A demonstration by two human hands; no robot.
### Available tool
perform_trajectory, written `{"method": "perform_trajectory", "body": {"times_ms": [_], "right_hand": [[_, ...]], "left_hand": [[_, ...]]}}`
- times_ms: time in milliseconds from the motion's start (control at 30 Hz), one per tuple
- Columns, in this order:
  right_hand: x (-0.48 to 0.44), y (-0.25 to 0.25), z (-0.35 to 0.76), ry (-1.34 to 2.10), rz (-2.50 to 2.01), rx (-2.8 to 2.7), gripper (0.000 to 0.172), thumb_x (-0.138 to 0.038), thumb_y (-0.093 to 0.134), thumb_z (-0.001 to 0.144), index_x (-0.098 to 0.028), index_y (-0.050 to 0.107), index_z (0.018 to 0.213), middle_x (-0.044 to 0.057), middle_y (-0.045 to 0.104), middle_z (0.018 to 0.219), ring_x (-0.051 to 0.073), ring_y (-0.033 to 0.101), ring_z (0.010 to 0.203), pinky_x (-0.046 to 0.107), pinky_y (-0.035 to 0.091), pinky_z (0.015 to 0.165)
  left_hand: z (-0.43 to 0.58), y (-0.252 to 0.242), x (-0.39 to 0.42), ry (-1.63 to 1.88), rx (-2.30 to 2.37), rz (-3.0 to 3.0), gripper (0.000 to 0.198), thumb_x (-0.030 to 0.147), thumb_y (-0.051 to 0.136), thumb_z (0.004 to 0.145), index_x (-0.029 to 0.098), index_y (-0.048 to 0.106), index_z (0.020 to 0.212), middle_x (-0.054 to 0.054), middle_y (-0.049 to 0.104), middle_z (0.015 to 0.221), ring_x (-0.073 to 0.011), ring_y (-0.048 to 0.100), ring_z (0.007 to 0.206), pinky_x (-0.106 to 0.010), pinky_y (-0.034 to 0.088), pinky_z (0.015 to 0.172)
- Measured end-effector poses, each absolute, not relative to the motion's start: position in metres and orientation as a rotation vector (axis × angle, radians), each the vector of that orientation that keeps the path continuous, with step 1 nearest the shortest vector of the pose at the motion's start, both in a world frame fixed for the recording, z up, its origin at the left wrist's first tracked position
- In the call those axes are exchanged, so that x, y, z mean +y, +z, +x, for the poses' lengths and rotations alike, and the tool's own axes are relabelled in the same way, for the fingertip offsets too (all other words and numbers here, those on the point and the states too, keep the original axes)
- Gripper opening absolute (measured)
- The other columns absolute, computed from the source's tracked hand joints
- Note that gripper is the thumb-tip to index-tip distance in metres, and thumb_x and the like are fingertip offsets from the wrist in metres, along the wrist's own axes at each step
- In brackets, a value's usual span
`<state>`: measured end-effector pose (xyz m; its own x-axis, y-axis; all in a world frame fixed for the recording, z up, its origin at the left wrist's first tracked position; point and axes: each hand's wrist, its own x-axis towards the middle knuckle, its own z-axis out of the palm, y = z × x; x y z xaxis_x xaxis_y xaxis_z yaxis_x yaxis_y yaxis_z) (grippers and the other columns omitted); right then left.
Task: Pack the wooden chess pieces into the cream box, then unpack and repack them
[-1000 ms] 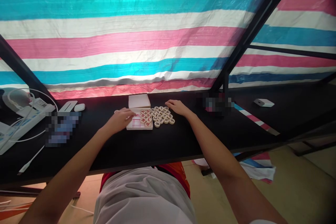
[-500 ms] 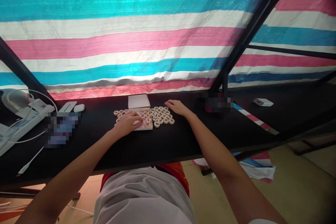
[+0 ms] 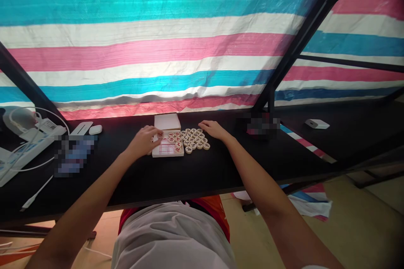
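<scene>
My left hand [image 3: 145, 140] is at the left rim of a small white box [image 3: 168, 155], its fingertips closed on a round Chinese chess piece with a red character [image 3: 160, 134]. Inside the box, several red-marked pieces [image 3: 178, 144] lie along the right side and far right corner, over a red-lined bottom. Right of the box, a cluster of black-marked Chinese chess pieces [image 3: 193, 139] lies flat on the black table. My right hand [image 3: 213, 129] rests at the far right of that cluster, fingers loosely extended beside the pieces. Other pieces left of the box are mostly hidden behind my left hand.
The box's open lid [image 3: 167, 121] stands behind it. On the left are a power strip [image 3: 23, 149] with white cables, a white earbud case [image 3: 95, 129] and a blurred-out item [image 3: 75, 155]. A white charger [image 3: 317, 124] sits far right. Striped sheeting [image 3: 158, 46] hangs behind.
My left hand has moved left and away from the middle of the box, with a red-marked piece in its fingertips. More of the box's bottom now shows. My right hand has stayed in place.
</scene>
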<state>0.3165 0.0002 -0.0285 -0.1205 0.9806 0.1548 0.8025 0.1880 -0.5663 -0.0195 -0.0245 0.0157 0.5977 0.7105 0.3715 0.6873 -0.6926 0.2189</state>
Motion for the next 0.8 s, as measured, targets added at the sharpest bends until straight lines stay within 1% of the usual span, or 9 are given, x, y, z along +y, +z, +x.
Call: {"method": "perform_trajectory", "body": {"times_ms": [33, 100, 133, 233, 333, 467, 667, 800], "right_hand": [[0.0, -0.029, 0.317, 0.478, -1.663, -1.977, 0.035, -0.042, 0.041, 0.089, -0.019, 0.067, 0.091, 0.004, 0.069, 0.082, 0.019, 0.061, 0.077, 0.028, 0.044, 0.074], [0.001, -0.029, 0.317, 0.481, -1.661, -1.979, 0.036, -0.043, 0.041, 0.089, -0.019, 0.067, 0.091, 0.003, 0.069, 0.082, 0.018, 0.061, 0.076, 0.027, 0.043, 0.073], [0.001, -0.029, 0.317, 0.481, -1.661, -1.978, 0.036, -0.043, 0.04, 0.089, -0.019, 0.067, 0.092, 0.003, 0.069, 0.081, 0.018, 0.061, 0.076, 0.027, 0.043, 0.073], [0.002, -0.031, 0.317, 0.475, -1.662, -1.973, 0.036, -0.043, 0.041, 0.089, -0.019, 0.067, 0.09, 0.003, 0.069, 0.082, 0.018, 0.061, 0.076, 0.027, 0.043, 0.073], [0.003, -0.032, 0.318, 0.475, -1.66, -1.97, 0.036, -0.043, 0.041, 0.089, -0.019, 0.067, 0.088, 0.003, 0.069, 0.081, 0.018, 0.061, 0.075, 0.026, 0.043, 0.072], [0.003, -0.032, 0.319, 0.472, -1.651, -1.976, 0.035, -0.043, 0.041, 0.089, -0.019, 0.067, 0.089, 0.003, 0.069, 0.081, 0.018, 0.061, 0.076, 0.027, 0.043, 0.072], [0.002, -0.03, 0.318, 0.47, -1.667, -1.977, 0.035, -0.041, 0.041, 0.09, -0.018, 0.067, 0.09, 0.004, 0.07, 0.083, 0.018, 0.061, 0.077, 0.027, 0.043, 0.073], [0.002, -0.031, 0.318, 0.461, -1.661, -1.983, 0.034, -0.041, 0.041, 0.09, -0.019, 0.067, 0.088, 0.004, 0.069, 0.082, 0.018, 0.061, 0.076, 0.027, 0.042, 0.072]], "left_hand": [[-0.03, 0.021, -0.02, 0.715, 1.299, 2.741, 0.028, 0.034, 0.047, 0.084, 0.02, 0.065, 0.101, -0.006, 0.066, 0.1, -0.021, 0.056, 0.095, -0.032, 0.042, 0.089], [-0.054, 0.027, -0.008, 0.682, 1.507, 2.673, 0.032, 0.036, 0.048, 0.081, 0.02, 0.064, 0.103, -0.007, 0.065, 0.103, -0.0228, 0.056, 0.099, -0.032, 0.043, 0.088], [-0.066, 0.029, -0.001, 0.603, 1.597, 2.627, 0.033, 0.037, 0.048, 0.08, 0.02, 0.063, 0.103, -0.006, 0.065, 0.103, -0.0232, 0.057, 0.098, -0.031, 0.044, 0.086], [-0.094, 0.027, 0.014, 0.207, 1.732, 2.429, 0.034, 0.038, 0.051, 0.073, 0.02, 0.062, 0.1, -0.004, 0.066, 0.094, -0.0218, 0.061, 0.084, -0.029, 0.046, 0.073], [-0.103, 0.025, 0.019, 0.025, 1.726, 2.316, 0.033, 0.041, 0.052, 0.069, 0.02, 0.061, 0.092, -0.004, 0.067, 0.091, -0.0203, 0.063, 0.079, -0.025, 0.046, 0.065], [-0.098, 0.024, 0.017, 0.054, 1.696, 2.307, 0.035, 0.044, 0.053, 0.067, 0.02, 0.061, 0.091, -0.003, 0.067, 0.091, -0.0201, 0.063, 0.08, -0.024, 0.046, 0.064], [-0.095, 0.02, 0.017, 0.089, 1.634, 2.262, 0.048, 0.048, 0.054, 0.065, 0.02, 0.06, 0.103, -0.004, 0.067, 0.095, -0.0199, 0.063, 0.078, -0.026, 0.046, 0.065], [-0.094, 0.022, 0.015, 0.145, 1.56, 2.24, 0.052, 0.049, 0.056, 0.063, 0.02, 0.062, 0.106, -0.004, 0.067, 0.093, -0.0208, 0.062, 0.081, -0.026, 0.047, 0.067]]}}
